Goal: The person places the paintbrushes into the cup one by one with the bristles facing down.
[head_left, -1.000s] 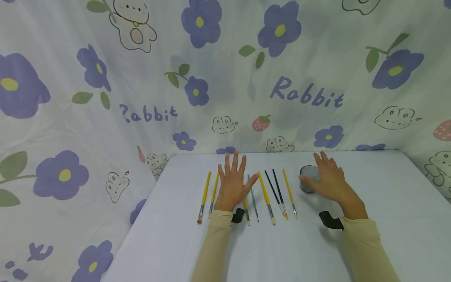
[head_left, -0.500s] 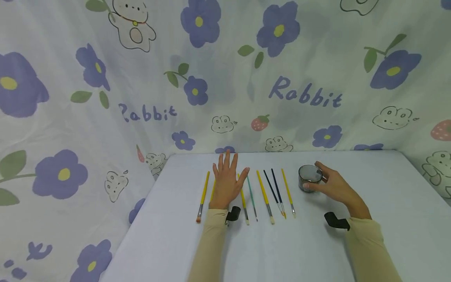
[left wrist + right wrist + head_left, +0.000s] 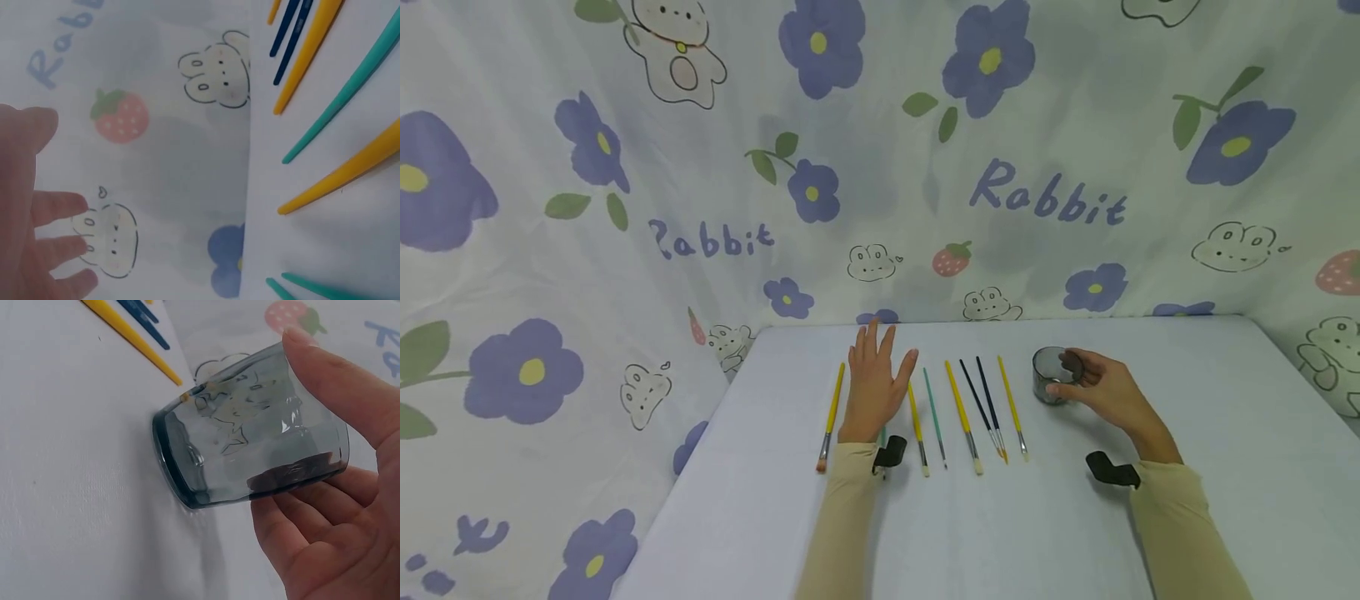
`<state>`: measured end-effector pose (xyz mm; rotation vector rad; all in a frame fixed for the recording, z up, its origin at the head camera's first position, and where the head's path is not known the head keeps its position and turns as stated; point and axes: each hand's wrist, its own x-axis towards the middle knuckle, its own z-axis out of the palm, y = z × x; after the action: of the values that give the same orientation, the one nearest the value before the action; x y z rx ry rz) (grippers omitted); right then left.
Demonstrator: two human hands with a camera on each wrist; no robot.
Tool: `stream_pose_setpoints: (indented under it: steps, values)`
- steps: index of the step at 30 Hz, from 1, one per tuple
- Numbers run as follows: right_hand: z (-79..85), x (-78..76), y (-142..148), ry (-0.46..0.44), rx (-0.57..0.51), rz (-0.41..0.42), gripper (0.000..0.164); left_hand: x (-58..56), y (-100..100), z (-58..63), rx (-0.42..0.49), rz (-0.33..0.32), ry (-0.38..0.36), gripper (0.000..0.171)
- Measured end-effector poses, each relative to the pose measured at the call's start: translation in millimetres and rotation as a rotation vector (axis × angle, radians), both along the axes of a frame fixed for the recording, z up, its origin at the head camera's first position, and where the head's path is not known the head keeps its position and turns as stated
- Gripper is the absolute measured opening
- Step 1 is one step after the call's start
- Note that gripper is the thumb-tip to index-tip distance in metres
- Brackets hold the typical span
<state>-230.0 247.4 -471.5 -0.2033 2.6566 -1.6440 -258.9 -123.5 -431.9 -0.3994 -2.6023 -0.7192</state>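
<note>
My right hand (image 3: pixel 1112 396) grips a small smoky-grey drinking glass (image 3: pixel 1049 385) on the right of the table. In the right wrist view the thumb (image 3: pixel 340 384) lies along one side of the glass and the fingers (image 3: pixel 281 531) support the other. Its base is close to the white tabletop. My left hand (image 3: pixel 872 392) is held over the left part of a row of paintbrushes, fingers extended and thumb apart, holding nothing. It hides some brushes; two teal handle tips (image 3: pixel 312 286) show beneath it in the left wrist view.
Between my hands lie a teal brush (image 3: pixel 935 417), yellow brushes such as this thick one (image 3: pixel 962 415), and two dark blue ones beside a thin yellow brush (image 3: pixel 1012 404). A brown-tipped yellow brush (image 3: pixel 832 417) lies far left. Printed fabric (image 3: pixel 880 167) hangs behind the table.
My right hand has gone from spread fingers over the glass to gripping its side. The left hand has drifted left over the brushes, its fingers less spread.
</note>
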Motion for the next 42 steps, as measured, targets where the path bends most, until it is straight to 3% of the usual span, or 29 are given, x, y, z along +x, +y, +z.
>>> stream_pose_setpoints:
  steps: [4, 8, 16, 24, 31, 42]
  values:
    - [-2.0, -1.9, -4, -0.01, -0.016, -0.013, 0.091, 0.0, -7, -0.2, 0.051, 0.002, -0.005, 0.063]
    - [-5.7, -5.8, -10, -0.02, -0.038, -0.016, 0.092, 1.6, -19, 1.5, 0.135, 0.014, -0.056, 0.062]
    - [-10.0, -9.1, -18, -0.038, -0.03, -0.019, 0.097, 1.4, -62, 3.5, 0.237, 0.094, -0.139, 0.056]
    - [-7.3, -7.1, -13, -0.04, -0.019, -0.032, 0.098, 0.7, -99, 6.5, 0.239, 0.255, -0.212, 0.048]
    - [-8.0, -7.4, -9, -0.054, -0.026, -0.031, 0.099, 1.6, -114, -5.0, 0.196, 0.365, -0.382, 0.043]
    - [-4.8, -6.4, -11, -0.058, -0.045, -0.042, 0.1, 1.2, -118, -22.2, 0.186, 0.405, -0.529, 0.04]
